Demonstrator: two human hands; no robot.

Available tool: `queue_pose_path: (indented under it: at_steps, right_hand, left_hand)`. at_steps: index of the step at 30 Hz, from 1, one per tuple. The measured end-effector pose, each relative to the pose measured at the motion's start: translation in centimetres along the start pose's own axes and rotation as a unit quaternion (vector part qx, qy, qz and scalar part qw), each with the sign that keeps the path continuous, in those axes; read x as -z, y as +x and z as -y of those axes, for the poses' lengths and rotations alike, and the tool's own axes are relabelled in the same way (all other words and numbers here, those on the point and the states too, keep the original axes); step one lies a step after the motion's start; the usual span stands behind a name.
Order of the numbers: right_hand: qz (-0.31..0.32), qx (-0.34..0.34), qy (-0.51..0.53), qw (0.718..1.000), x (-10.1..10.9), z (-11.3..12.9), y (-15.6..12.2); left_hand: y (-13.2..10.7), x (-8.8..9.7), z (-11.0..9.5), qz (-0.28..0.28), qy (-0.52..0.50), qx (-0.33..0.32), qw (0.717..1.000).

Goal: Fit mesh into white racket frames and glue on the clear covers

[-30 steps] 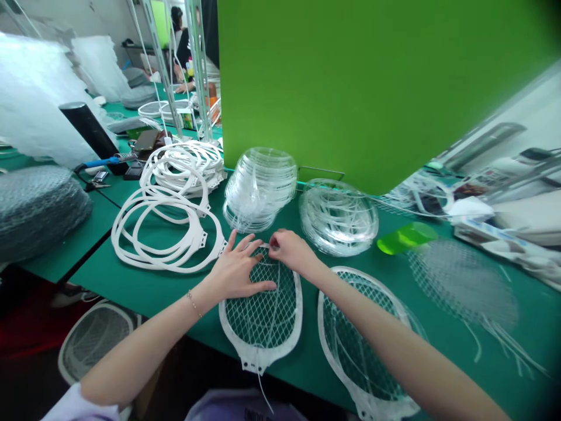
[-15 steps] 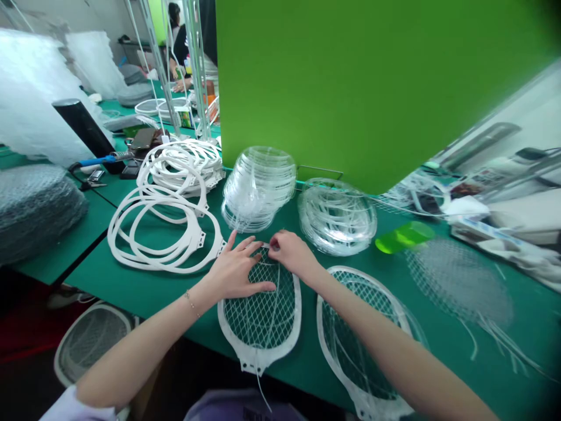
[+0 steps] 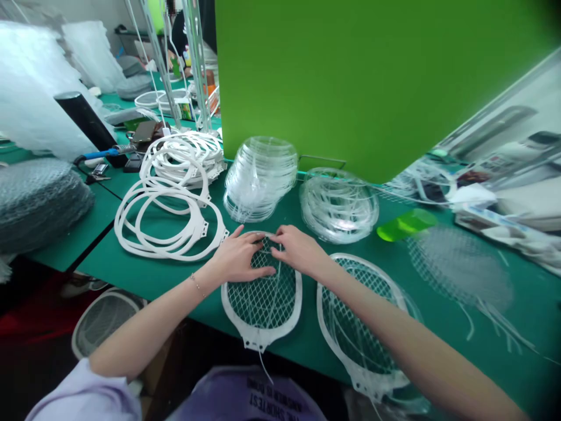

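A white oval racket frame with wire mesh (image 3: 263, 304) lies on the green table (image 3: 175, 275) in front of me, its stub pointing toward me. My left hand (image 3: 239, 257) lies flat on the far part of the mesh, fingers stretched out. My right hand (image 3: 295, 248) is beside it on the far rim, fingertips pinched together on the mesh there. A thin white wire runs down the mesh and hangs off the table edge. A second meshed frame (image 3: 355, 327) lies just to the right, under my right forearm.
Stacked empty white frames (image 3: 166, 216) lie at left. Two piles of clear round parts (image 3: 260, 181) (image 3: 339, 207) stand behind my hands before a green partition (image 3: 350, 82). Loose wire mesh (image 3: 460, 269) and a green cup (image 3: 405, 225) are at right. Mesh pile (image 3: 39, 199) is at far left.
My left hand has slid slightly toward the far rim, closer to my right hand. The view has shifted a little; the frame stays where it was.
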State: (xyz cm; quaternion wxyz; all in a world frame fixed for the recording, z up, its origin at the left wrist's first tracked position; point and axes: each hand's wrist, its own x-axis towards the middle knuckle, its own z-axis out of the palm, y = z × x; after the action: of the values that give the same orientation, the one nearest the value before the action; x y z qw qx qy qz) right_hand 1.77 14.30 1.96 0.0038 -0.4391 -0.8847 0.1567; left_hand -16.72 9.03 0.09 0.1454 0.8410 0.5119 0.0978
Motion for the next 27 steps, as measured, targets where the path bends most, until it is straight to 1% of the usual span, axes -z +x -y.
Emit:
queue_pose_path:
  at_steps: [2, 3, 4, 6, 8, 11, 14, 17, 19, 23, 27]
  right_hand:
    - [-0.083, 0.037, 0.064, 0.994, -1.0, 1.4, -4.2]
    - [-0.110, 0.059, 0.100, 0.987, -1.8, 2.3, -6.5]
    - [-0.120, 0.081, 0.118, 0.982, -2.7, 3.1, -8.6]
    - [-0.145, 0.108, 0.101, 0.978, -4.7, 4.6, -12.1]
    - [-0.170, 0.119, 0.069, 0.976, -6.3, 5.3, -13.9]
    - [-0.188, 0.127, 0.047, 0.973, -7.4, 5.2, -14.3]
    - [-0.185, 0.134, 0.027, 0.973, -7.4, 4.9, -14.0]
    - [-0.188, 0.139, 0.013, 0.972, -7.3, 5.0, -14.1]
    - [-0.196, 0.138, 0.005, 0.971, -7.4, 5.1, -14.2]
    - [-0.213, 0.121, -0.008, 0.970, -8.1, 5.1, -14.2]
    - [-0.223, 0.107, 0.006, 0.969, -8.5, 5.3, -14.2]
  left_hand:
    - [-0.1, 0.0, -0.1, 0.005, 0.019, -0.002, 1.000]
    - [-0.1, -0.1, -0.2, 0.005, 0.029, -0.002, 1.000]
    - [-0.1, -0.1, -0.3, 0.003, 0.040, -0.003, 0.999]
    - [0.0, -0.3, -0.6, -0.005, 0.061, -0.006, 0.998]
    - [0.1, -0.3, -0.8, -0.003, 0.077, -0.007, 0.997]
    - [-0.5, -0.1, -1.3, 0.013, 0.093, -0.009, 0.996]
    - [-2.2, 0.5, -2.1, 0.023, 0.094, -0.012, 0.995]
    - [-4.1, 1.1, -2.8, 0.077, 0.079, -0.003, 0.994]
    - [-4.8, 1.4, -3.0, 0.115, 0.071, 0.000, 0.991]
    - [-4.8, 1.7, -2.7, 0.156, 0.056, -0.008, 0.986]
    - [-4.6, 2.0, -2.3, 0.195, 0.051, 0.002, 0.980]
